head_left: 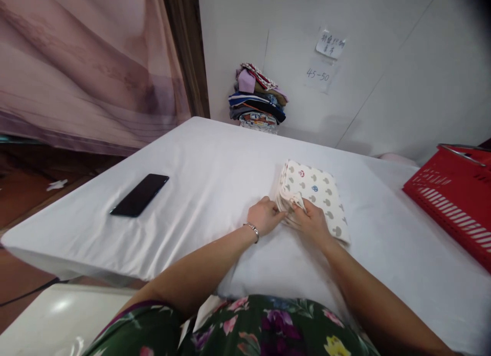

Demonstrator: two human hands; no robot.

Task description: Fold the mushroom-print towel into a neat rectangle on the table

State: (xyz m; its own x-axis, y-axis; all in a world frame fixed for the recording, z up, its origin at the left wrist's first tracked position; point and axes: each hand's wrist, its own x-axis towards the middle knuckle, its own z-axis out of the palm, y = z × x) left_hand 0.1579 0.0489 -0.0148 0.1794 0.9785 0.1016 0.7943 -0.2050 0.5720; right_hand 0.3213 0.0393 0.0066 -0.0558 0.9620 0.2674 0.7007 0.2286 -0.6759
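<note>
A folded cream cloth [318, 190] printed with small grey, red and blue shapes lies on the white table [215, 172]. My left hand [265, 215], with a bracelet at the wrist, pinches the cloth's near left edge. Just to the right of it, my right hand [311, 219] rests on the cloth's near corner, its fingers closed on a fold of the fabric. The two hands almost touch.
A black phone [140, 194] lies flat at the table's left. A stack of folded clothes [258, 97] stands against the far wall. A red plastic basket [456, 197] sits at the right edge. A pink curtain [84, 64] hangs at the left.
</note>
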